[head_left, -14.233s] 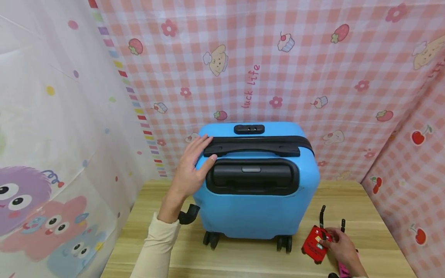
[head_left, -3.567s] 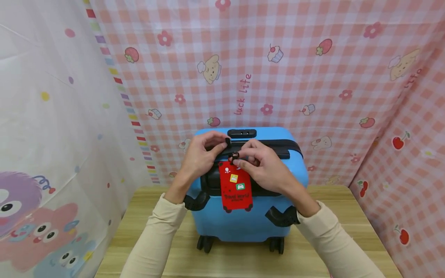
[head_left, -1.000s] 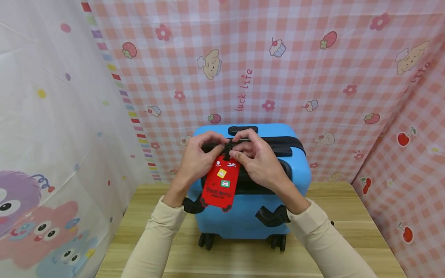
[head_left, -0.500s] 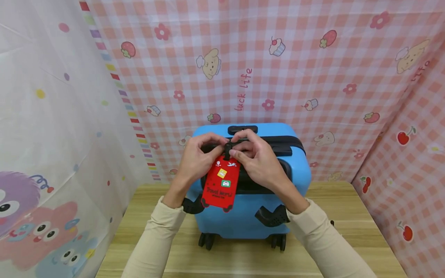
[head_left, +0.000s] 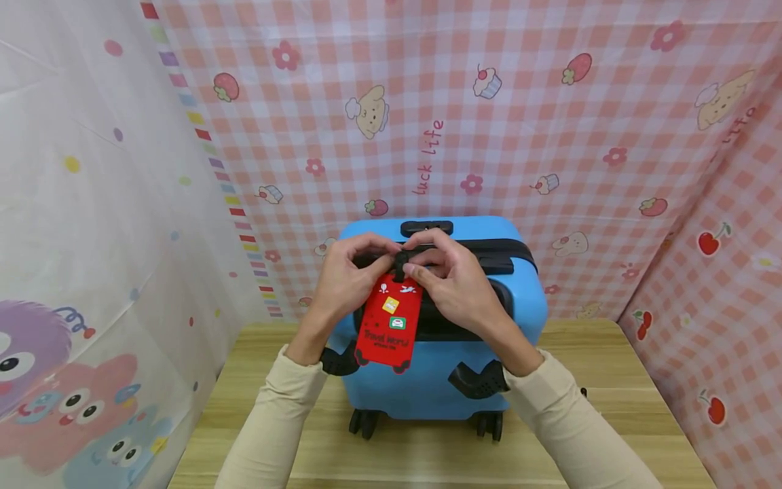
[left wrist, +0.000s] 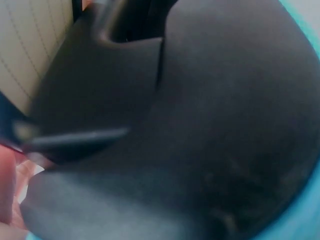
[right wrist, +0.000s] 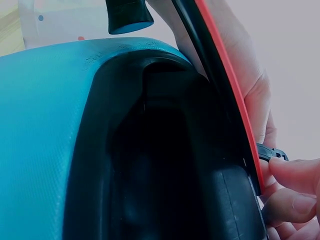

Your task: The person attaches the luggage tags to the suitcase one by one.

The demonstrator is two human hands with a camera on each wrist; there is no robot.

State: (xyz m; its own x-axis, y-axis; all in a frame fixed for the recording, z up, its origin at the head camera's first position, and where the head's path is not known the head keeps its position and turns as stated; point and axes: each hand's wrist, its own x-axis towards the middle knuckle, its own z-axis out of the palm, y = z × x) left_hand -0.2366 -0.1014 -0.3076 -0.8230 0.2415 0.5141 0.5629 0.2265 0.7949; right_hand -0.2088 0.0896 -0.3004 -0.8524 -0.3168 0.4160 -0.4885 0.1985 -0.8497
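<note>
I pinch the narrow black strap (head_left: 400, 266) with both hands, my left hand (head_left: 349, 277) on one side and my right hand (head_left: 459, 285) on the other. The red tag (head_left: 386, 334) hangs just below my grip, in front of the blue suitcase (head_left: 421, 390). Its long axis runs downward, tilted so that the lower end swings toward my left, the nearer side. Whether the strap goes around the carry handle (head_left: 497, 265), I cannot tell; my hands hide that.

Pale wood-grain table (head_left: 403, 462), blue suitcase (head_left: 421, 384) standing upright on it
</note>
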